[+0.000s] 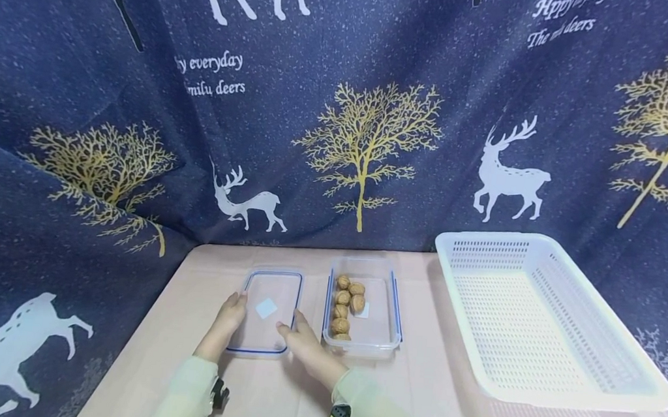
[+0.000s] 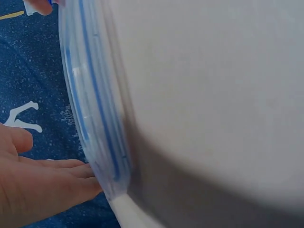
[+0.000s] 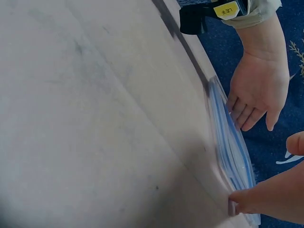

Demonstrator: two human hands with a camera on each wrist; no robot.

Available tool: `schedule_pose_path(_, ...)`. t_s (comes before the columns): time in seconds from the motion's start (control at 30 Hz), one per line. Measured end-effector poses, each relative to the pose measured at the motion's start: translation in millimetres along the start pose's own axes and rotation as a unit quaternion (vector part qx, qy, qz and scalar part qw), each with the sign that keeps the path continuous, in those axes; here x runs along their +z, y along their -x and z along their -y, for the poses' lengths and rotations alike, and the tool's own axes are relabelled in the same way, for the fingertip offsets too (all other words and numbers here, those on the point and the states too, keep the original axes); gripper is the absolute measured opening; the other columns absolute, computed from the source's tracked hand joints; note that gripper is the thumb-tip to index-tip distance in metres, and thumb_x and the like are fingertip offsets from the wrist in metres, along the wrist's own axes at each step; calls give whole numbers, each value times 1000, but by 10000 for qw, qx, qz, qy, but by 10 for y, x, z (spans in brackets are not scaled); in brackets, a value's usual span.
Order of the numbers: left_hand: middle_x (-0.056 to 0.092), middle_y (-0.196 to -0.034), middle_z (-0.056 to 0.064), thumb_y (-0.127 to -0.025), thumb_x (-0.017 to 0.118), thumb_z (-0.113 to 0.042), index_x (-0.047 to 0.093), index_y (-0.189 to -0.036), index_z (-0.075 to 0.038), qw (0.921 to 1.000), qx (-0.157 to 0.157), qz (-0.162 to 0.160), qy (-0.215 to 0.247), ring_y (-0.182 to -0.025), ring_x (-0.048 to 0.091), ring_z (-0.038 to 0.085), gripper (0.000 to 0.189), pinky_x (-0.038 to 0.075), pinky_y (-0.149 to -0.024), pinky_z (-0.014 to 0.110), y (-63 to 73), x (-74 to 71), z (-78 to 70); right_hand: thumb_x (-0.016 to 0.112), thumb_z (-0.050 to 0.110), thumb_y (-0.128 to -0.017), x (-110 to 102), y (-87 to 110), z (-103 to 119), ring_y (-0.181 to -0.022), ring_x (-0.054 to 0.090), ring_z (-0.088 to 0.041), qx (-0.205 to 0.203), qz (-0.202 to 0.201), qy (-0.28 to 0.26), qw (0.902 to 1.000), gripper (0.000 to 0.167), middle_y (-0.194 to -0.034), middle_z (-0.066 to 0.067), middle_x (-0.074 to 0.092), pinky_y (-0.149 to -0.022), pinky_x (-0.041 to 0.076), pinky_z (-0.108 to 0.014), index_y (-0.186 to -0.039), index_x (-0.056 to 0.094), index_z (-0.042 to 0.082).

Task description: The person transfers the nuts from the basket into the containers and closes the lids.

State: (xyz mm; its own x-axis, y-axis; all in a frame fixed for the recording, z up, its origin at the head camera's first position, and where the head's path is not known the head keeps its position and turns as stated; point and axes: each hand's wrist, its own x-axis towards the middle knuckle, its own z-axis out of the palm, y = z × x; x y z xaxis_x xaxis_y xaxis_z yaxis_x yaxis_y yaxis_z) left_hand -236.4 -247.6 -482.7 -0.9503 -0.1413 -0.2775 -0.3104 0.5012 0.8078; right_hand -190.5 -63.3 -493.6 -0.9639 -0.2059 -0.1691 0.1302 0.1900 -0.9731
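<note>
A flat, clear plastic lid (image 1: 253,341) with a blue seal line lies on the table, a pale diamond-shaped label at its middle. At its left edge is my left hand (image 1: 228,318); the left wrist view shows that hand's straight fingers (image 2: 78,176) touching the lid's side. My right hand (image 1: 307,345) is at the right edge, its thumb apart from the other fingers. In the right wrist view a fingertip (image 3: 240,199) of it meets the lid's corner. Beside the right hand stands a clear plastic container (image 1: 379,336) with several walnuts (image 1: 341,312) along its left side.
A large white perforated basket (image 1: 475,363) stands on the right of the pale pink table (image 1: 407,397). Behind the table hangs a dark blue cloth (image 1: 335,45) with deer and trees; it also runs along the left side.
</note>
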Motion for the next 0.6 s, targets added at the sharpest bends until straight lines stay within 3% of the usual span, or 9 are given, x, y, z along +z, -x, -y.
schedule_pose_path(0.4, 17, -148, 39, -105, 22, -30, 20, -143, 17, 9995, 206, -233, 17, -138, 13, 53, 60, 12, -115, 61, 31, 11, -4, 56, 31, -95, -9, 0, -40, -140, 17, -47, -42, 280, -89, 9996, 74, -153, -30, 18, -115, 13, -60, -149, 21, -6)
schedule_pose_path(0.6, 15, -149, 38, -105, 22, -30, 17, -144, 16, 9994, 117, -194, 252, -138, 10, 53, 61, 11, -114, 62, 37, -7, 1, 55, 30, -95, -15, 1, -22, -142, 15, -46, -35, 267, -133, 9995, 73, -154, -29, 16, -116, 11, -59, -149, 22, -6)
